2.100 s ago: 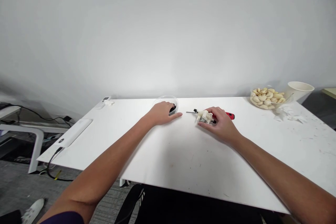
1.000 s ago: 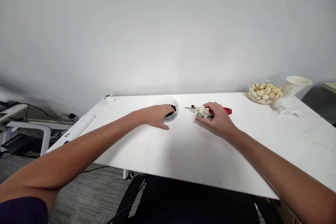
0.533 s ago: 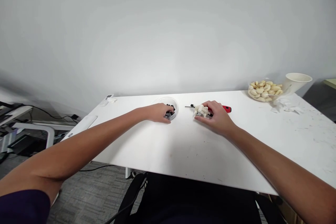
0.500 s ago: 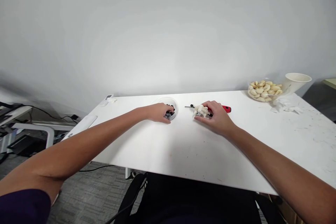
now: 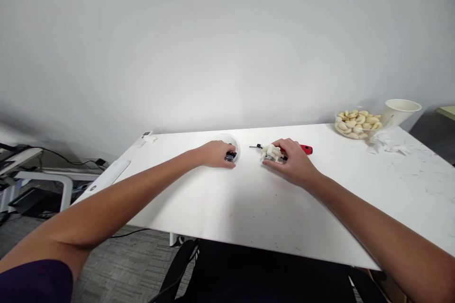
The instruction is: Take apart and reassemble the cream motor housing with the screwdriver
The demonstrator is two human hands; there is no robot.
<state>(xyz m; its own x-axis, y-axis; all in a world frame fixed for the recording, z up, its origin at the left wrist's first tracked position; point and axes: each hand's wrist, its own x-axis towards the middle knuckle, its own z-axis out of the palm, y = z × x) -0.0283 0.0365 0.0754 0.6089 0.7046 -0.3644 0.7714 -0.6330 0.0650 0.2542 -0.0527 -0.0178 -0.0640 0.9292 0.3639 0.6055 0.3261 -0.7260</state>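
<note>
My left hand point(image 5: 217, 154) reaches over a round clear bowl point(image 5: 237, 142). Its thumb and fingers curl around the near side, with small black pieces point(image 5: 230, 155) showing between them. Across a short gap, my right hand point(image 5: 293, 161) grips a small clear container point(image 5: 269, 160) heaped with white pieces point(image 5: 272, 152), thumb in front and fingers behind. A tool with a red handle point(image 5: 306, 149) and a thin metal shaft point(image 5: 253, 147) lies behind the right hand. That hand and the white pieces hide the tool's middle.
A clear bowl of pale, curved pieces point(image 5: 357, 124) stands at the back right, beside a white paper cup point(image 5: 400, 111) and crumpled tissue point(image 5: 387, 143). White devices point(image 5: 112, 173) lie along the left edge of the white table point(image 5: 227, 203). A wall rises behind it.
The view has shifted slightly. My left hand has moved a little to the right and its fingers cover the black pieces a bit differently. The right hand stays almost where it was.
</note>
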